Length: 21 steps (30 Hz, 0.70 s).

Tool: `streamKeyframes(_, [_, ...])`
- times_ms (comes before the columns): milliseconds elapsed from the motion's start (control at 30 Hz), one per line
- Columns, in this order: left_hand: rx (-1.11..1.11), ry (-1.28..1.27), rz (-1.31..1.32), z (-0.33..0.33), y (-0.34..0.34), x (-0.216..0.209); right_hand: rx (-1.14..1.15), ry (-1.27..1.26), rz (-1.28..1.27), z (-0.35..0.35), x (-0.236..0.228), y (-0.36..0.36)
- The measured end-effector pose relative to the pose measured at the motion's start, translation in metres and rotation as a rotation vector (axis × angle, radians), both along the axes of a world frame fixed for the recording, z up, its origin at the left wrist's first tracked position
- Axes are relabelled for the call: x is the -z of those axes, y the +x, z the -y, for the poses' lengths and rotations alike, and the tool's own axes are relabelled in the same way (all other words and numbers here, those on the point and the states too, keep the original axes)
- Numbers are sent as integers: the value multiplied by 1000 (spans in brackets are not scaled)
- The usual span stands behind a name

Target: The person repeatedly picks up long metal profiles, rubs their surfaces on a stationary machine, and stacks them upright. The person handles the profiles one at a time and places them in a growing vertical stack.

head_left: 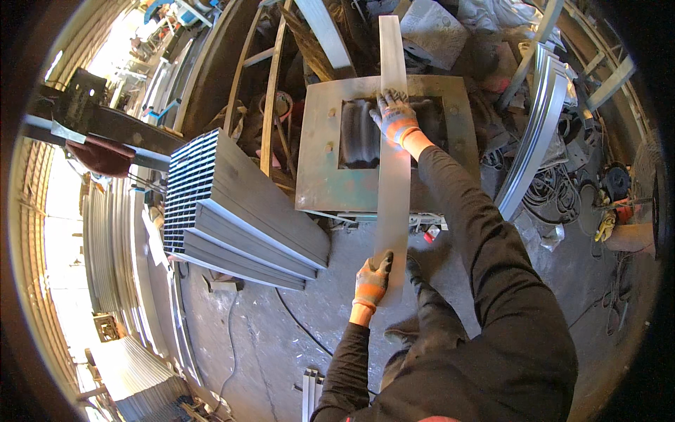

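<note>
A long, flat-faced silver metal bar (394, 190) lies lengthwise across a square metal machine top (330, 190), its near end jutting out toward me. My left hand (373, 281), in an orange and grey work glove, is closed around the bar near that end, thumb on its upper face. Farther along, my right hand (395, 118), gloved alike, presses on the bar with its fingers spread. Beneath the bar, a dark rounded, ribbed surface (360, 133) shows in the machine top's rectangular opening. The bar's underside is hidden.
Left of the machine stands a tall stack of rectangular metal tubes (260, 211). Curved metal strips (538, 133) lean at the right, beside coiled cables (552, 186). A cable (302, 323) crosses the floor. More metal lengths (133, 373) lie at the lower left.
</note>
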<state>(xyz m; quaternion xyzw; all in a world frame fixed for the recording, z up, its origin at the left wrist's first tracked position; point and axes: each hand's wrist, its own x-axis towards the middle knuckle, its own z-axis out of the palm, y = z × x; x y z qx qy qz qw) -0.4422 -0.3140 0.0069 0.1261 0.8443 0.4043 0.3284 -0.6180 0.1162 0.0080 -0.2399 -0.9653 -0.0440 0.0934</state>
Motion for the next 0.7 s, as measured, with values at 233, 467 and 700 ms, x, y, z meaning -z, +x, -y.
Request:
streamKeyframes(233, [144, 32, -147, 100, 47, 7, 18, -34, -220, 99, -2, 67])
streamKeyframes(467, [-8, -47, 105, 261, 151, -10, -8, -154, -244, 254, -28, 173])
streamKeyframes(700, [-12, -146, 66, 419, 266, -32, -31, -221, -246, 415, -37, 279])
